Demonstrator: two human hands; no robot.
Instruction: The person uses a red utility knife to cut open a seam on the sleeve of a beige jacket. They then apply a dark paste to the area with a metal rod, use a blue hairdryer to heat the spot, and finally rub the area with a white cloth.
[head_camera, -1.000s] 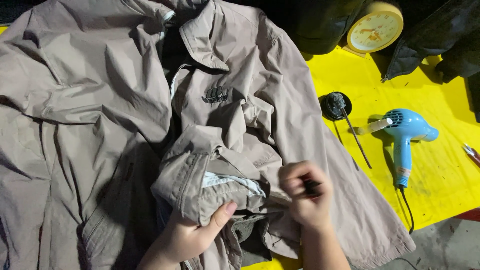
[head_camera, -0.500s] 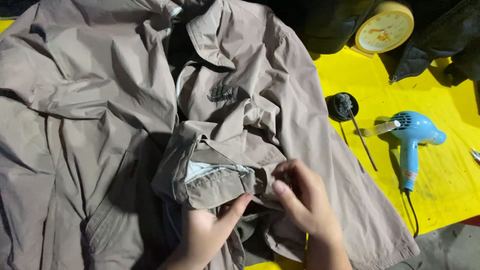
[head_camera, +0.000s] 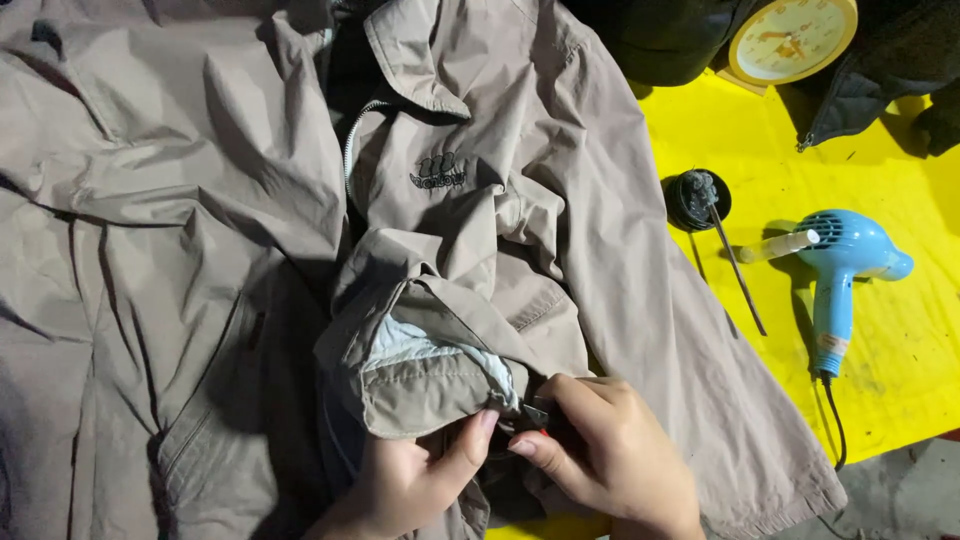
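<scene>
A taupe jacket (head_camera: 200, 200) lies spread over the yellow table (head_camera: 780, 160), its front open and a dark embroidered mark on the chest. Near the lower middle a folded-up flap of the jacket (head_camera: 430, 370) shows a pale lining. My left hand (head_camera: 410, 480) comes from below and presses its thumb against the lower edge of that flap. My right hand (head_camera: 610, 455) pinches a small metal zipper pull (head_camera: 533, 413) at the flap's right corner. The two hands almost touch.
A light blue hair dryer (head_camera: 840, 270) lies on the table at the right, cord trailing toward the front edge. A small dark round cap with a thin rod (head_camera: 700, 200) sits beside it. A cream round clock (head_camera: 795, 38) and dark garments (head_camera: 900, 60) are at the back.
The view has drifted so the jacket sits higher and closer. My right hand has moved left and down onto the flap's corner and now pinches the zipper pull; my left thumb has risen to the flap's edge.
</scene>
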